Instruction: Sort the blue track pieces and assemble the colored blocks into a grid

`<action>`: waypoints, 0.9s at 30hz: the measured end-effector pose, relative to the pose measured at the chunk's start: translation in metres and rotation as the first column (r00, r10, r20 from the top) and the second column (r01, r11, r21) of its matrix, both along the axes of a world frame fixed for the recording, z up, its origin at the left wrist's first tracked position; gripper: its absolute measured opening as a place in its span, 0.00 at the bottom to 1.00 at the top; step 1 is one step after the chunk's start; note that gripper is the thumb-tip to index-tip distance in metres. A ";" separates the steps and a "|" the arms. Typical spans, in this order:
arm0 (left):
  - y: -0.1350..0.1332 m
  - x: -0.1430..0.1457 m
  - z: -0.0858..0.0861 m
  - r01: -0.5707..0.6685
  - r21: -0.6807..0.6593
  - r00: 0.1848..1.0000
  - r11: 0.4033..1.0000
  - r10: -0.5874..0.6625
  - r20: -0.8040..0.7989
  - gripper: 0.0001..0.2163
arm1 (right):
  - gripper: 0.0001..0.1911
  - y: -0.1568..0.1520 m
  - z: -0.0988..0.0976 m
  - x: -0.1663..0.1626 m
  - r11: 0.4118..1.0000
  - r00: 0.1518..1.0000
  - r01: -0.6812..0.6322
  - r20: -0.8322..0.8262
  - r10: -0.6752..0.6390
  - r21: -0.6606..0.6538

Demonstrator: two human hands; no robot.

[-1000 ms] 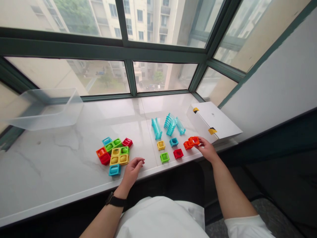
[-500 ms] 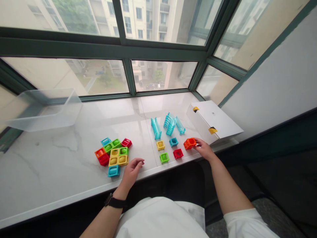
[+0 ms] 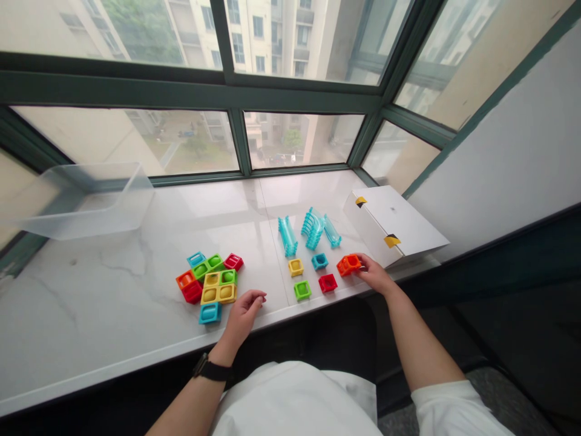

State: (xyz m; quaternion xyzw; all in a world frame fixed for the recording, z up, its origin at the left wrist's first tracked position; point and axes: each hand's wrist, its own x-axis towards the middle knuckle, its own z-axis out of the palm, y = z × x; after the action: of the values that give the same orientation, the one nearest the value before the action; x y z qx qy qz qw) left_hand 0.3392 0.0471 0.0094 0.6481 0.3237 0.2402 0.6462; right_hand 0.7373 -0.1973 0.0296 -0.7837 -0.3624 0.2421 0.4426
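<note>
My right hand (image 3: 373, 274) has its fingers on the right side of an orange toy block (image 3: 349, 264) at the right end of the loose blocks. Left of that block lie a red block (image 3: 327, 283), a blue block (image 3: 319, 261), a yellow block (image 3: 295, 267) and a green block (image 3: 302, 290), all apart. My left hand (image 3: 246, 310) rests at the counter's front edge with fingers curled together and nothing visible in them. Beside it is a cluster of several coloured blocks, including yellow blocks (image 3: 218, 294) and a blue block (image 3: 209, 313).
Translucent turquoise track pieces (image 3: 287, 235) stand behind the loose blocks, one of them curved (image 3: 312, 228). A white box (image 3: 399, 221) with yellow-black tabs sits at the right. A clear plastic bin (image 3: 91, 218) is at the far left, near the windows.
The orange block is turned slightly in my right hand. My left hand stays in place, and the view has shifted a little.
</note>
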 end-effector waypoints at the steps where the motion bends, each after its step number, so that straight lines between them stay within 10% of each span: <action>1: 0.000 0.000 0.000 -0.002 0.005 1.000 1.000 0.002 -0.003 0.14 | 0.27 0.000 0.001 0.001 1.000 1.000 -0.012 0.002 0.012 -0.009; 27: 0.002 -0.002 -0.019 0.021 0.126 1.000 0.992 -0.018 -0.026 0.14 | 0.34 -0.001 -0.021 0.014 0.999 1.000 -0.022 0.005 0.022 0.024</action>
State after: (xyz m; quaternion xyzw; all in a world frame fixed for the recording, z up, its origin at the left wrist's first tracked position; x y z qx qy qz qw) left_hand 0.3371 0.0494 -0.0091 0.6936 0.3094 0.2459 0.6022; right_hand 0.7517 -0.1987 0.0087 -0.7748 -0.3750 0.2405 0.4486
